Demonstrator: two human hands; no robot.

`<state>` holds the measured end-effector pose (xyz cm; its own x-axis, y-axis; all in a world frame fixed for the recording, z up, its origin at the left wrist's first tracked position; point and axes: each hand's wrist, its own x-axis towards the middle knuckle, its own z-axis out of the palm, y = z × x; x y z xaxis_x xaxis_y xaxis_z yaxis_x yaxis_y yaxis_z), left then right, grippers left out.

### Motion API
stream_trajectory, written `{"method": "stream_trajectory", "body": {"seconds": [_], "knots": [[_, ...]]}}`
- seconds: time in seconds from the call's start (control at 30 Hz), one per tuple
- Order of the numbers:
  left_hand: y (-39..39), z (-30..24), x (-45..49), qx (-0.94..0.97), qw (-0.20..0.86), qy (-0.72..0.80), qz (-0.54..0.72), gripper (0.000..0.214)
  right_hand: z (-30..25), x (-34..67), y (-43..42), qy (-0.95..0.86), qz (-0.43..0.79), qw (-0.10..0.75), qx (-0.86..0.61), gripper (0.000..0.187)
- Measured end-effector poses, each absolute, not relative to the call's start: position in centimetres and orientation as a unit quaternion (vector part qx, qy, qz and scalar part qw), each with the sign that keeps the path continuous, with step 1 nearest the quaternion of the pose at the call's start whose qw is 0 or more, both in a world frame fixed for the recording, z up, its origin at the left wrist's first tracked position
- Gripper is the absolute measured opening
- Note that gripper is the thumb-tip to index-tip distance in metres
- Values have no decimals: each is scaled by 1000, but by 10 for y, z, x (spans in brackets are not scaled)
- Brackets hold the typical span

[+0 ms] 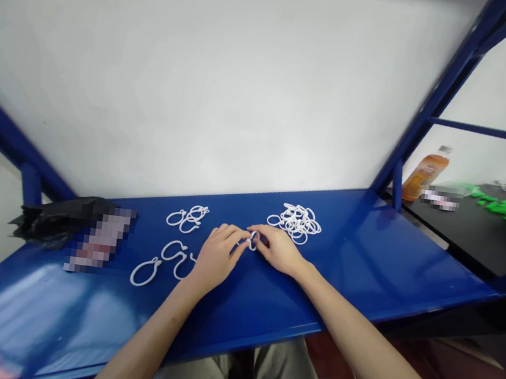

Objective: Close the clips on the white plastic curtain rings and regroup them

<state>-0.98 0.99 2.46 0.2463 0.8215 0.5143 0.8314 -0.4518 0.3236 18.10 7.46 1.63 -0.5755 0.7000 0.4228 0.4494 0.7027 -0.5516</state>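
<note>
Left hand, right hand both pinching small white plastic ring mid-frame; shallow fingertip grip, may slip

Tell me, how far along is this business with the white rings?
Less than halfway, I'd guess. Done, it seems: several rings laid out singly on the blue table left of the hands, in a far group and a near group. In hand: one white ring, pinched between the left hand and right hand. Left: the tangled heap of rings just beyond the right hand.
</note>
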Motion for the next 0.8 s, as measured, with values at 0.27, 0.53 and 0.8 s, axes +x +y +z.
{"method": "stream_trajectory", "body": {"seconds": [0.27,0.53,0.8], "knots": [[12,22,-11,-777,31,-521,-351,19,14,180,73,-897,131,293,-306,30],[9,19,-9,-780,74,-537,-313,20,9,179,72,-935,24,223,-275,33],[18,18,-14,-736,-8,-566,-371,17,14,168,60,-920,-9,227,-320,26]]}}
